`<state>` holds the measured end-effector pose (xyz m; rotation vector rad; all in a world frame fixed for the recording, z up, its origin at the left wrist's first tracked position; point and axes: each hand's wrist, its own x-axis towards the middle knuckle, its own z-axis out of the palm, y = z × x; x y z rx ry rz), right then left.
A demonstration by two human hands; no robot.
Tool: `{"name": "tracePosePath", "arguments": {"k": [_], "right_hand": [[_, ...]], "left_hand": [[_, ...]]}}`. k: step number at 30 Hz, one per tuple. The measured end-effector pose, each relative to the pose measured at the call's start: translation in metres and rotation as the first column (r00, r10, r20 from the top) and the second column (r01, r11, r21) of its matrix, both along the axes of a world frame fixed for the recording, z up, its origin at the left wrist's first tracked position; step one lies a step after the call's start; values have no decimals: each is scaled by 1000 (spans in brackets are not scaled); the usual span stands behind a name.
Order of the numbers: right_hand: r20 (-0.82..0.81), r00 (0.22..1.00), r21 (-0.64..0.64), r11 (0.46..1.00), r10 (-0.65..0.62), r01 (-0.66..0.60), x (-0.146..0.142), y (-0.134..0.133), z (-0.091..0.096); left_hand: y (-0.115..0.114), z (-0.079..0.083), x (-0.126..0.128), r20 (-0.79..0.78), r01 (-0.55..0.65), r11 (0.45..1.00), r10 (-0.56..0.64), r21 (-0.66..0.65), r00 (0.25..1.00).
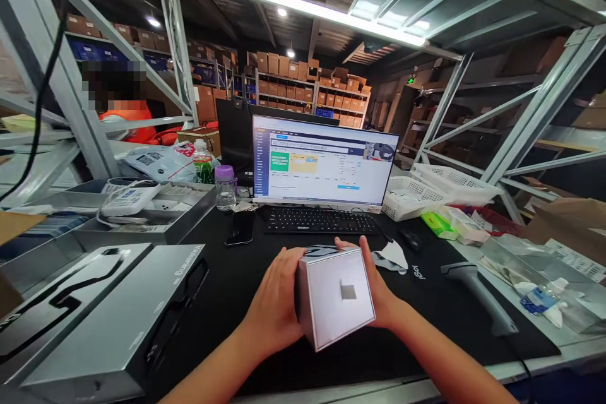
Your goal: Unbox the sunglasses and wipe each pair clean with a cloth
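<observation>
Both my hands grip a white box (331, 309) from its two sides, tilted over the front of the black desk mat. My left hand (277, 297) wraps round its left side, and my right hand (376, 287) presses on its right side. The square end facing me carries a small grey patch; a dark printed picture shows on the top face. Behind the box stand a black keyboard (322, 222) and a lit monitor (324, 167). A crumpled grey-white piece (392, 257) lies just beyond my right hand.
A large silver-grey carton (104, 322) lies at the left, near a grey tray (189, 214). A phone (239, 228) and a purple-lidded bottle (225, 188) stand behind it. Right of me are a barcode scanner (480, 297), a mouse (411, 240) and white baskets (454, 186). A person in orange (127, 117) is at back left.
</observation>
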<state>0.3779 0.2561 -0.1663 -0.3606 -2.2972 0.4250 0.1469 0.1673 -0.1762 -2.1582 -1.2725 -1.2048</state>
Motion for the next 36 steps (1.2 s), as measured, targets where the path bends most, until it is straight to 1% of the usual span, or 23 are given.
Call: {"name": "tracePosePath", "arguments": {"k": [2,4,5,7,9,10,12,16,18,21,23,24,25,27,29,30,33,36], "right_hand": [[-25,995,-13,995,-94,94,12,6,0],[-43,986,-106,982,-162,156,28,9,4],[-50,986,-186,972,-156,145,37,10,7],[-78,993,-340,939,-83,52,50,9,9],[-105,994,-433,901,-14,-33,56,9,7],[-124,992,-455,889,-5,-53,56,10,4],[-174,984,-472,880,-39,-49,51,14,-5],[-239,953,-446,892,-189,65,41,27,-23],[-233,946,-412,904,-225,114,40,33,-29],[-180,961,-399,909,-209,123,42,38,-35],[-145,969,-443,889,-200,117,43,40,-37],[-138,970,-487,867,-201,110,42,40,-38],[-140,969,-544,834,-202,95,42,40,-39],[-154,968,-671,740,-200,47,40,41,-41],[-167,964,-768,641,-206,4,38,40,-42],[-170,961,-797,604,-218,-4,37,40,-42],[-186,944,-856,516,-272,-20,33,42,-43],[-192,929,-911,409,-315,-50,31,47,-42]], "left_hand": [[11,2,5,-52,-63,990,70,127,996],[21,1,8,-120,-140,954,177,266,977],[25,-1,9,-147,-172,930,230,325,962],[33,-7,11,-193,-209,883,311,420,931],[39,-16,13,-242,-203,845,359,495,901],[41,-20,14,-262,-196,829,376,523,889],[43,-29,17,-290,-189,817,395,545,871],[43,-42,24,-293,-192,816,400,546,868],[42,-45,28,-294,-203,819,407,537,865],[41,-46,33,-307,-222,845,403,486,862],[40,-44,35,-287,-232,880,368,414,885],[39,-41,36,-280,-236,903,345,358,896],[38,-39,37,-277,-239,927,320,289,906],[37,-32,36,-289,-239,961,271,141,918],[36,-23,33,-309,-235,972,232,27,922],[37,-19,31,-309,-229,973,215,-8,926],[41,-6,15,-303,-243,960,193,-139,933],[49,2,-12,-307,-288,913,196,-288,931]]}}
